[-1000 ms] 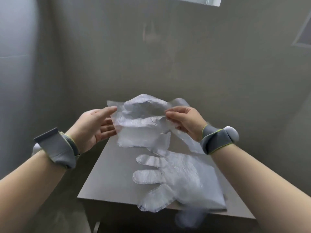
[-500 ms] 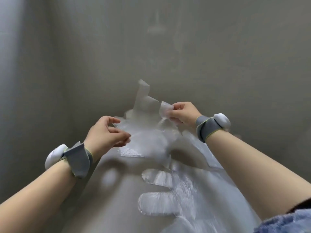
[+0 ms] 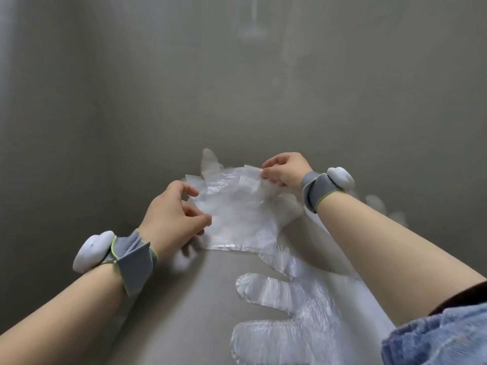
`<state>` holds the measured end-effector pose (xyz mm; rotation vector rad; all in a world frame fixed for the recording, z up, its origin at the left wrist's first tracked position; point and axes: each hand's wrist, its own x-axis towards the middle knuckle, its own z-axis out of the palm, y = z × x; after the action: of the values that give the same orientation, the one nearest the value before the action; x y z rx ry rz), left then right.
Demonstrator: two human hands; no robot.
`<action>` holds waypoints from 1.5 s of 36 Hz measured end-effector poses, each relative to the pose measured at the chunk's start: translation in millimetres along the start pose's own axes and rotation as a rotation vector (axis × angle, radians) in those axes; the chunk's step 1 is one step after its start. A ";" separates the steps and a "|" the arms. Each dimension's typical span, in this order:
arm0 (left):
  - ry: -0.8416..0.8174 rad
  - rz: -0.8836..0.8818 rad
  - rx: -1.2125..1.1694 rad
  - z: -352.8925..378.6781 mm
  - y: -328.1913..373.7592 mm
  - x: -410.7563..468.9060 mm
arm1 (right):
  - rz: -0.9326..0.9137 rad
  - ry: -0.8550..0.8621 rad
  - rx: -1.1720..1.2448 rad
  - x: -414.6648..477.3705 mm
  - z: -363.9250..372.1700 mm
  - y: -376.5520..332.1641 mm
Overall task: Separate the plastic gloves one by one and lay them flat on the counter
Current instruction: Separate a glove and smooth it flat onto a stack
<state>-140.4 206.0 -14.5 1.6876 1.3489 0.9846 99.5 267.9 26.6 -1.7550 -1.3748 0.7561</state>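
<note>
On tabletop (image 3: pixel 184 312): glove stack (image 3: pixel 237 214) pinched by curled fingers (image 3: pixel 266 175) of left hand (image 3: pixel 171 219) and right hand (image 3: pixel 286 172); risk: clinging layers lifting doubled.

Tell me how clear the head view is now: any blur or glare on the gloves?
Head view: soft overall, with motion smear around the left hand; pale sheen on the flat glove on the counter; the held glove is translucent, its edges hard to trace.

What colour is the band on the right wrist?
The band is grey, edged yellow-green; the head view shows it.
</note>
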 end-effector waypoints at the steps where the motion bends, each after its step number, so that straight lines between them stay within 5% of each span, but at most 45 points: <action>1: -0.003 0.008 0.016 -0.5 -0.7 -0.1 | -0.003 0.002 -0.003 0.8 0.8 0.7; 8: -0.034 0.086 0.081 0.1 -7.7 1.6 | -0.026 0.008 -0.019 5.2 5.8 1.7; 14: 0.108 0.302 0.411 -2.0 -17.8 2.1 | -0.026 0.014 -0.069 6.6 5.8 4.0; 21: -0.092 0.565 0.500 8.5 -15.3 4.4 | -0.022 -0.017 -0.077 6.5 9.5 6.7; 25: -0.172 0.568 0.544 13.2 -19.2 5.2 | -0.054 0.005 -0.120 11.0 14.2 11.9; 32: -0.213 0.542 0.586 15.4 -18.2 3.7 | -0.266 0.336 -0.689 11.3 5.2 14.6; 35: -0.225 0.522 0.604 16.5 -20.3 4.3 | -0.465 0.163 -0.567 -9.8 2.0 6.5; 38: -0.229 0.504 0.619 16.2 -21.9 4.1 | -0.464 -0.256 -0.549 -39.7 5.2 4.3; 40: -0.241 0.501 0.632 16.1 -22.1 4.3 | -0.455 -0.357 -0.583 -50.7 10.9 13.1; 47: -0.256 0.499 0.646 17.3 -21.8 5.4 | -0.576 -0.222 -0.692 -16.4 25.9 38.8; 54: -0.271 0.486 0.650 17.8 -25.3 6.3 | -0.262 -0.047 -0.827 29.1 24.5 43.5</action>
<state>-133.7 214.8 -44.1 2.6206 1.1628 0.5451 108.8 295.9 -23.1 -2.0808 -2.0846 0.0594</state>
